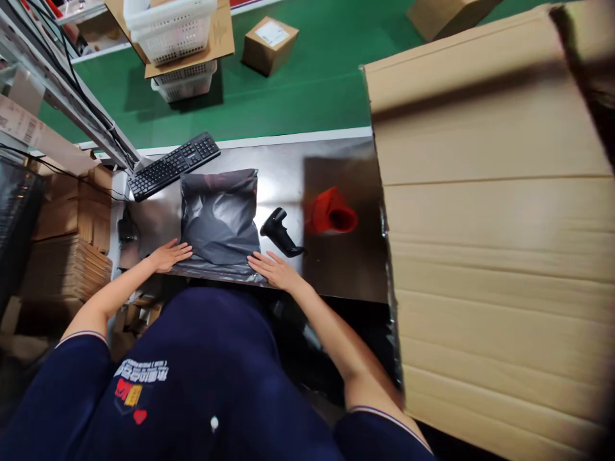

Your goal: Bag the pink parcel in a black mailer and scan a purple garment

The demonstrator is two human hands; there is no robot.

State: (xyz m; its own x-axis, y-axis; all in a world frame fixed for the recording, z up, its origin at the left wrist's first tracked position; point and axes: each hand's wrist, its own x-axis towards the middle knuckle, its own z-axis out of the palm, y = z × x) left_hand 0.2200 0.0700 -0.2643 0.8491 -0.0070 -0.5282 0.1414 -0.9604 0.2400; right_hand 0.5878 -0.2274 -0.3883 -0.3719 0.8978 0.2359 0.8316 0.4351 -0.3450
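A dark grey plastic mailer bag (220, 221) lies flat on the metal worktop, bulging slightly in its middle. My left hand (170, 255) rests on its near left corner with the fingers stretched out. At the near right corner, my right hand (275, 269) lies flat with its fingers extended. Both hands touch the bag's near edge without gripping it. A black barcode scanner (279, 233) lies just right of the bag, beyond my right hand. What is inside the bag is hidden.
A black keyboard (175, 165) lies behind the bag. Right of the scanner is a red rolled item (334, 212). A large cardboard sheet (490, 224) borders the right side. On the green surface (307, 96) are white baskets (173, 38) and a small carton (270, 48). Flattened cartons (72, 275) stand left.
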